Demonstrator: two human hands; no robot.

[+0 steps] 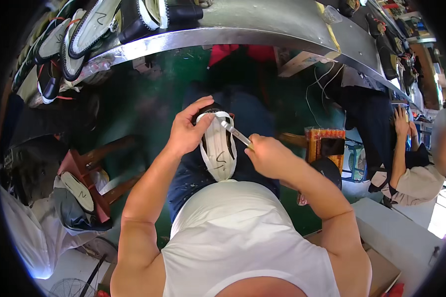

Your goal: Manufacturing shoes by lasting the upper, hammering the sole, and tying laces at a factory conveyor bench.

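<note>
A shoe [216, 148] lies bottom up across my lap, its pale bottom face marked with a dark scrawl and edged by a white band. My left hand [189, 126] is closed round its far end, thumb on the white band and fingers along the dark side. In my right hand [268, 154] is a slim silver metal tool [237, 133], angled to the upper left. The tool's rounded tip is at the shoe's right far edge; whether it touches cannot be told. My right fingers wrap round its handle, which is mostly hidden.
A metal-edged bench [262, 24] curves across the far side, with several shoes [91, 29] piled at its left. On the left, another shoe [77, 190] rests by a reddish wooden stool [96, 195]. A co-worker [414, 171] sits at right, beyond an orange-and-yellow seat [327, 143].
</note>
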